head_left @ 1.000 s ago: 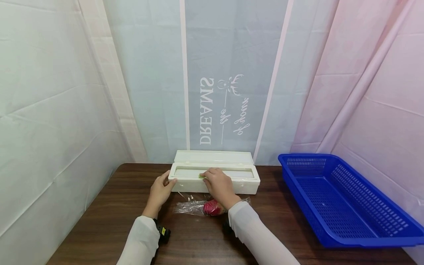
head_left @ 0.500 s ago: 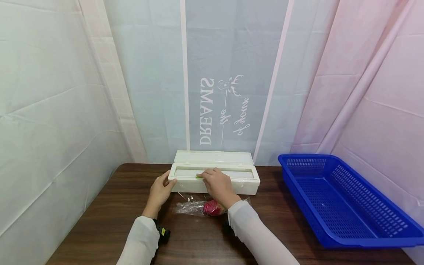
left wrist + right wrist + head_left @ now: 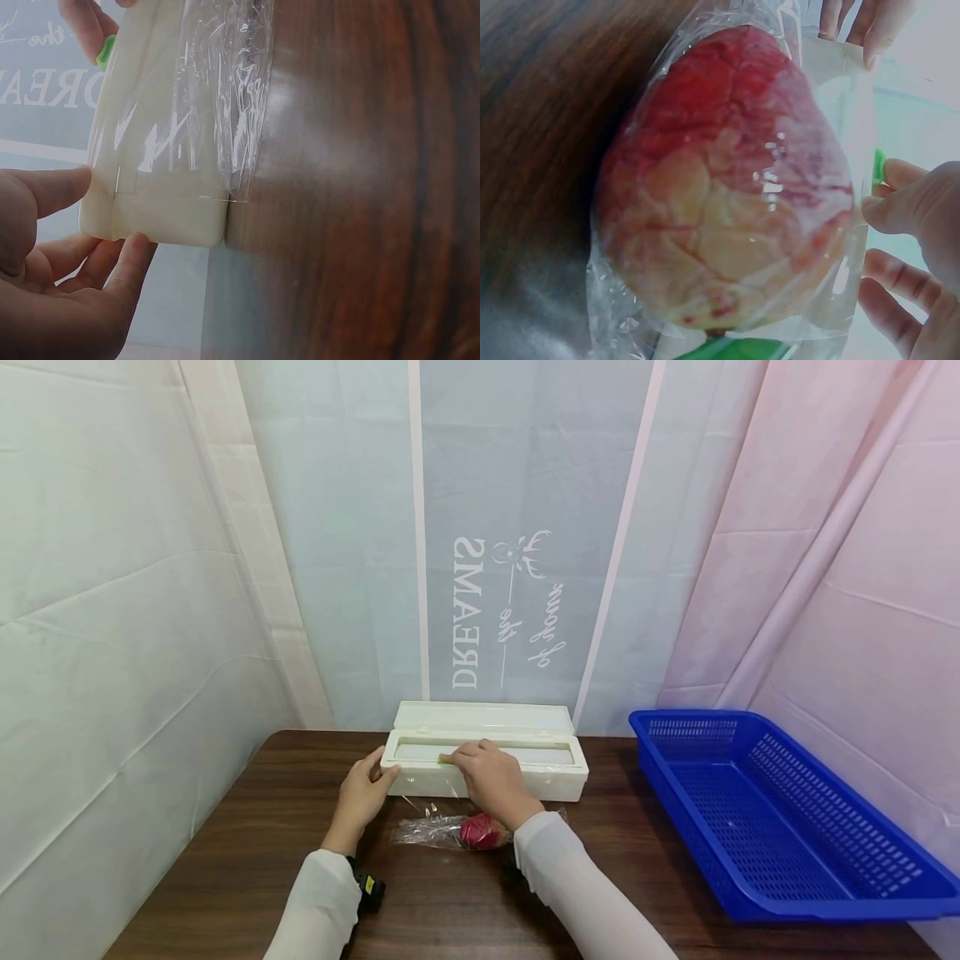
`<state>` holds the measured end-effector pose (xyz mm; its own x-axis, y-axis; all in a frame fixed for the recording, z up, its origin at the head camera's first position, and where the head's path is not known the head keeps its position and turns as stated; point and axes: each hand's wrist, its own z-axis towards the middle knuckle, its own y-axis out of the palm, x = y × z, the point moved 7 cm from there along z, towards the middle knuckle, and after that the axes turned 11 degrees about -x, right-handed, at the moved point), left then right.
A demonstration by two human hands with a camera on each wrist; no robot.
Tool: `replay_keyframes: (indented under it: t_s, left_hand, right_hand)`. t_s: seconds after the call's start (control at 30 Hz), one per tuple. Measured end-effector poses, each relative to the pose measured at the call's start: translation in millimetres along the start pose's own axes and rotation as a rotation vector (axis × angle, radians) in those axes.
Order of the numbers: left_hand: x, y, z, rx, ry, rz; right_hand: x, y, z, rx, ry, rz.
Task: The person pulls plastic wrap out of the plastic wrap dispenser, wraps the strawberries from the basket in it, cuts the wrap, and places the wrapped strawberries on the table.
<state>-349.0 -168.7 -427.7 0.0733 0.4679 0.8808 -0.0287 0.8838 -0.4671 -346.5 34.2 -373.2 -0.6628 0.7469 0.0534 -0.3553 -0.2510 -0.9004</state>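
A long cream-white cling film dispenser [image 3: 558, 783] stands on the table with its lid [image 3: 483, 717] tipped back. My left hand [image 3: 362, 793] grips its left end, thumb at one edge and fingertips along the end in the left wrist view. Between the fingers of my right hand [image 3: 495, 781] is a small green slide cutter [image 3: 444, 759] at the dispenser's front edge, left of the middle. Clear cling film [image 3: 240, 90] hangs down the front onto the table. A red and yellow fruit [image 3: 727, 172] lies in the film before the dispenser, a green part at one end.
On the right stands a large blue plastic basket [image 3: 720, 860]. Fabric hangings [image 3: 360, 568] close off the back and sides of the dark wooden table [image 3: 247, 860]. Black wrist cameras [image 3: 369, 889] sit under the sleeves.
My right hand has slid slightly left along the dispenser's front edge with the green slide cutter. The left hand, the dispenser and the fruit stay in place.
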Motion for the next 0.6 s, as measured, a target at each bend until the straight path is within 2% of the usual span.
replay_keyframes:
  t_s: [0.3,0.6]
  left_hand:
    - [-2.4,0.3,0.2,-0.007,0.001,-0.007]
    - [-1.5,0.9,1.0,-0.012,0.002,0.001]
  right_hand:
    - [-2.4,-1.0,0.0,-0.010,-0.003,0.003]
    - [-5.4,-0.2,-2.0,0.005,-0.010,-0.041]
